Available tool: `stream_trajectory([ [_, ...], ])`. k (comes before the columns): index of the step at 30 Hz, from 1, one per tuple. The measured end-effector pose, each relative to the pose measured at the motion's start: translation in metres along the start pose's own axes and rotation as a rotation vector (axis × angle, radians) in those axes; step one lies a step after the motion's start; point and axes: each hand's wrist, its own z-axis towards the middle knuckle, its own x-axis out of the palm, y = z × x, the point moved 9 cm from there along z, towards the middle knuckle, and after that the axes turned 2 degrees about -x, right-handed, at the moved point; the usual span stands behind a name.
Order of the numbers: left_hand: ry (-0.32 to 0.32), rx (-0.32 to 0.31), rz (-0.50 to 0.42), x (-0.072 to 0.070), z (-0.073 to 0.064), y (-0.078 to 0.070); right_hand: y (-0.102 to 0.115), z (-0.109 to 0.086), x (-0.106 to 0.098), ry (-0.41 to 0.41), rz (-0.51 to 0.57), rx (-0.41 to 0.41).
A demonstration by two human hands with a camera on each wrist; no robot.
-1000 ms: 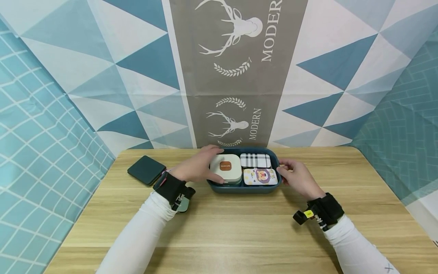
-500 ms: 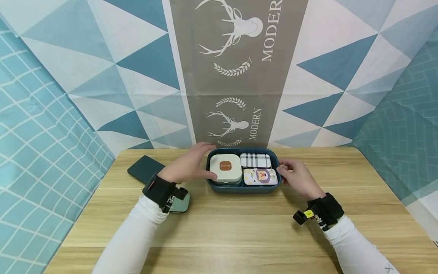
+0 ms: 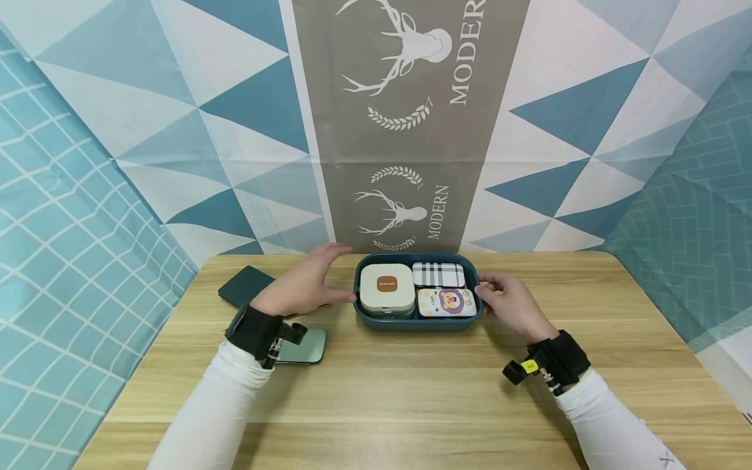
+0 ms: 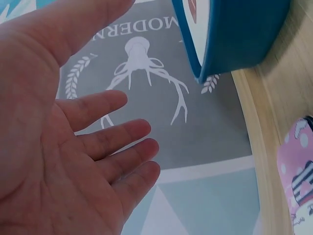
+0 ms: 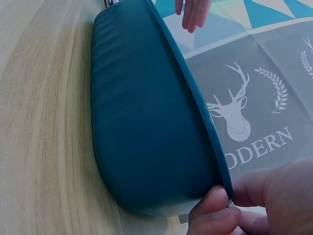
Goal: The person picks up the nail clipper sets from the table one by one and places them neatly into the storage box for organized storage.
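A dark blue oblong storage bin (image 3: 423, 324) stands near the table's back edge. In it lie a cream square case (image 3: 386, 286) with a brown label, a plaid tin (image 3: 438, 275) and a white tin with a lion picture (image 3: 447, 303). My right hand (image 3: 510, 307) pinches the bin's right rim between thumb and fingers, as the right wrist view also shows. Off the bin's left end is my left hand (image 3: 302, 284), fingers and thumb spread. Nothing lies in its palm in the left wrist view.
Left of the bin lie a dark green square case (image 3: 245, 285) and a mint-green flat case (image 3: 302, 346), both partly covered by the left hand and wrist. A pink patterned item (image 4: 298, 171) shows in the left wrist view. Patterned cloth (image 3: 399, 130) rises behind the table.
My left hand has come away from the cream case and drawn left, out over the table. More of the mint-green case shows now. The right hand and the bin stay in place.
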Motion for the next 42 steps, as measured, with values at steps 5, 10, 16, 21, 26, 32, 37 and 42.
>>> stream_trajectory([
  [5,-0.021,-0.007,0.028,-0.002,-0.004,0.009,0.001,-0.001,0.0,0.002,0.012,0.002],
  [10,-0.027,-0.012,0.046,-0.003,-0.006,0.018,0.0,-0.001,0.0,0.002,0.025,-0.002],
  [16,-0.034,-0.038,0.032,-0.004,-0.009,0.031,0.001,-0.001,0.0,0.002,0.019,-0.006],
  [21,-0.035,-0.057,0.04,-0.005,-0.014,0.043,0.001,-0.001,0.0,0.001,0.017,-0.008],
  [26,-0.036,-0.103,0.047,-0.007,-0.019,0.059,0.001,-0.002,0.0,0.003,0.028,-0.006],
  [32,-0.047,-0.144,0.051,-0.013,-0.027,0.08,0.001,-0.002,0.001,0.007,0.038,0.004],
  [37,-0.048,-0.16,0.069,-0.017,-0.033,0.096,0.001,-0.002,0.001,0.007,0.038,0.001],
  [42,-0.05,-0.192,0.079,-0.021,-0.039,0.112,0.001,-0.002,0.0,0.008,0.037,-0.006],
])
